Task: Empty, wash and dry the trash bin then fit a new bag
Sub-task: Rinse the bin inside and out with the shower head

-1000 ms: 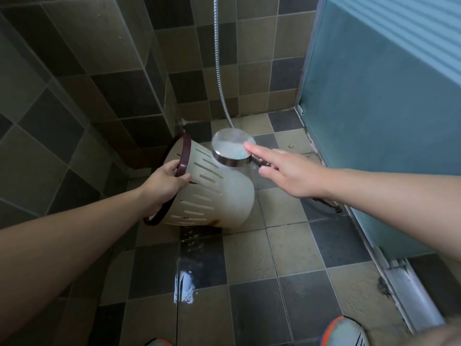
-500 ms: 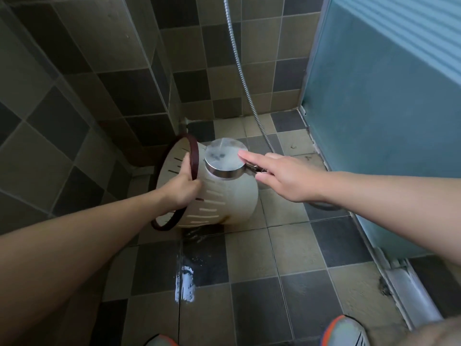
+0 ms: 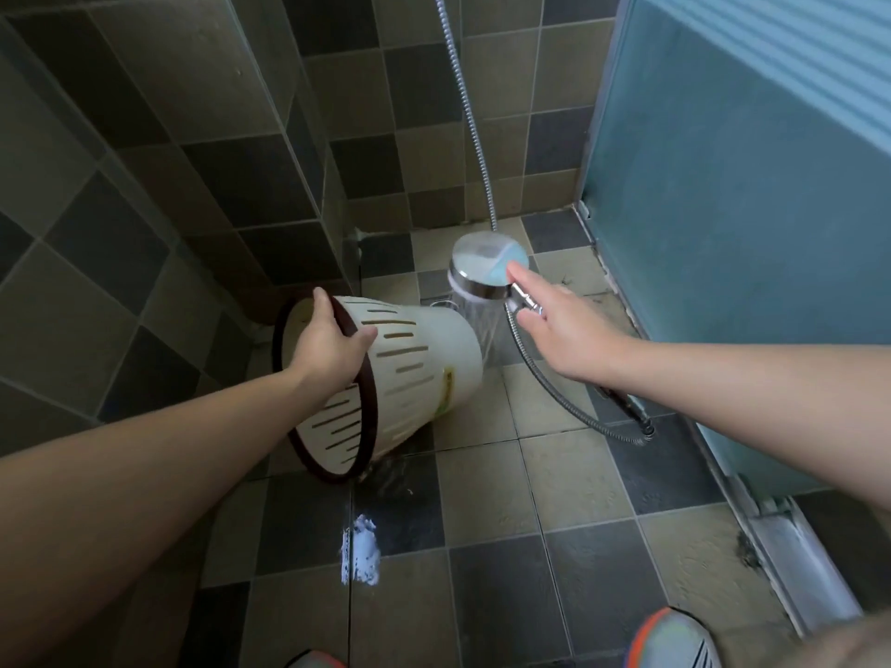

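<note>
The left hand [image 3: 328,351] grips the dark brown rim [image 3: 367,412] of the white trash bin [image 3: 414,373], thumb outside on the slotted wall and fingers hooked over the edge. The bin is held tipped on its side above the tiled floor [image 3: 554,513] near the wall corner; its long axis runs roughly level, the open mouth facing the person and to the left, the closed base pointing away to the right. The right hand [image 3: 569,339] holds the handle of the shower head [image 3: 487,270], index finger stretched along it onto the head's back. Water sprays down just beside the bin's base. A metal hose [image 3: 554,392] loops over the floor beside the blue frosted door [image 3: 723,185].
</note>
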